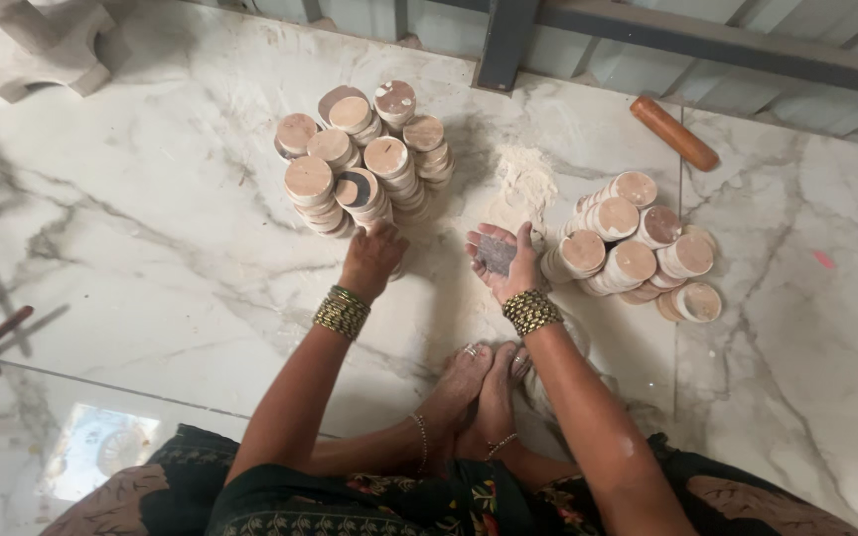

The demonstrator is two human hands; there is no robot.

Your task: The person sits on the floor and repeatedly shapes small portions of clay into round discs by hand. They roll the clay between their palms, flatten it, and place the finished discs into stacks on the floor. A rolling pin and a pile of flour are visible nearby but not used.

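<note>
A: Right hand (501, 260) first. Fingers?

B: Palm up, fingers (479, 241) loosely spread and a bit curled. A dark pad (497, 255) lies flat on the palm, below the fingertips, thumb (525, 238) up beside it. Not pinched, just resting there.

A: Left hand (371, 260)?

B: Back of hand to camera, reaching down at the foot of the left stack (364, 159). Fingers point at the lowest discs. Fingertips hidden under the hand, so can't tell if they pinch a disc or only touch.

A: What's in that stack?

B: Round wooden discs in tall columns, packed close together. One top disc (354, 188) is part dark. The stack stands just beyond the left fingers, touching or nearly so.

A: And to the right?

B: Second stack (638, 248) of the same discs, columns leaning over, just beside the right hand, near the thumb side. Not touching as far as I see.

A: Between the stacks?

B: Pale dust pile (523, 184) on the floor (151, 248), just beyond the right fingertips.

A: Further out?

B: Brown wooden rod (674, 133) lying on the floor past the right stack, near the wall. Beaded bangles on both wrists. Person sits on the marble floor, bare feet (474, 397) crossed between the arms.
</note>
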